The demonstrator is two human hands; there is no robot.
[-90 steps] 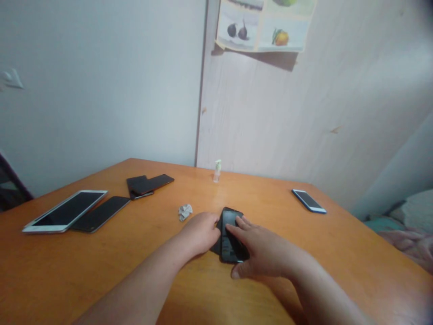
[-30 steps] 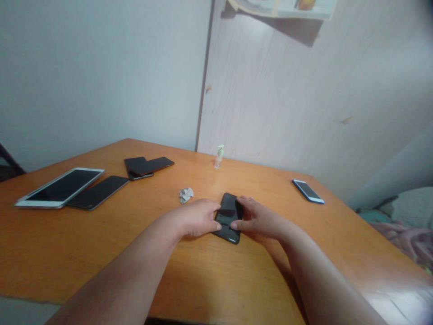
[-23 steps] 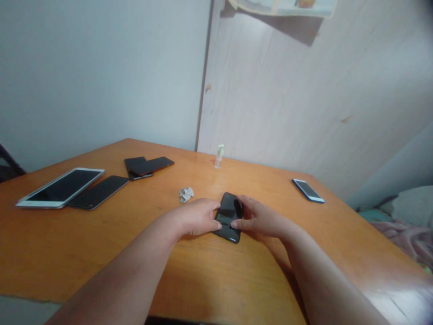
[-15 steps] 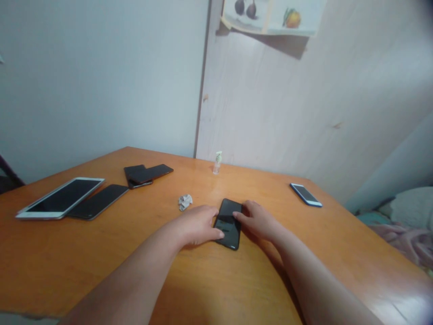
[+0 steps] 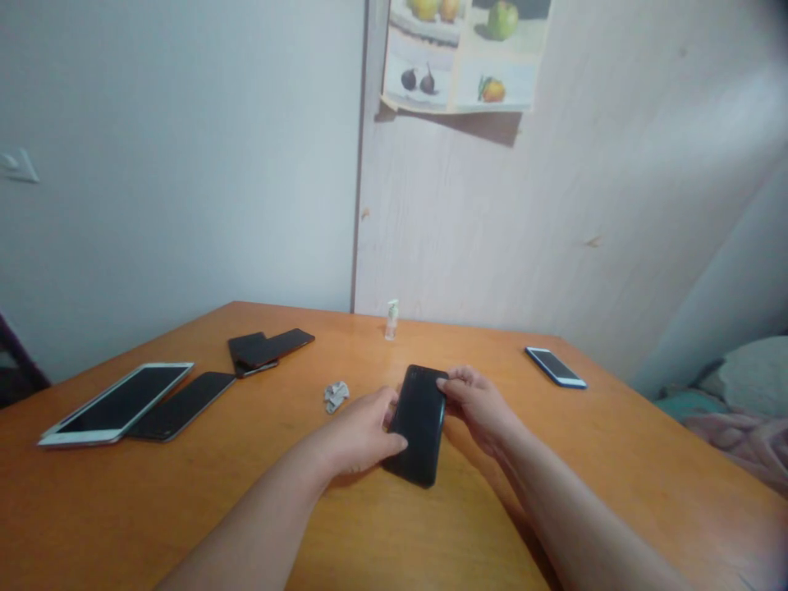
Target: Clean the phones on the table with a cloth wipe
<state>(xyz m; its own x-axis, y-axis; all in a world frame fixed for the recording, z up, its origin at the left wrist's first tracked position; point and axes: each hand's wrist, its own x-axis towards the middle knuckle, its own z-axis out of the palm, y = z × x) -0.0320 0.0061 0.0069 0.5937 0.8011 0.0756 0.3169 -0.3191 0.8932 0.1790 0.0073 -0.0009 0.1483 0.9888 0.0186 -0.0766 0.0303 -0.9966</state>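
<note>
A black smartphone (image 5: 419,427) is held between my two hands above the middle of the table. Its plain dark face is turned up, with a small camera-like mark in the upper left corner. My left hand (image 5: 368,431) grips the left edge, thumb lying on the face and fingers partly hidden behind. At the upper right edge, my right hand (image 5: 473,404) pinches the phone with its thumb on top. A crumpled grey cloth or tissue (image 5: 336,396) lies just beyond my left hand.
On the wooden table (image 5: 345,533) at left lie a white tablet (image 5: 123,402), a dark phone (image 5: 185,406) beside it and two overlapping dark phones (image 5: 277,348). A small pump bottle (image 5: 391,320) stands at the back. A blue-edged phone (image 5: 555,367) rests at right.
The phone has been lifted from the table and turned over: its glossy screen showed before, now a plain dark back. Both hands have closed on it. The view has tilted up.
</note>
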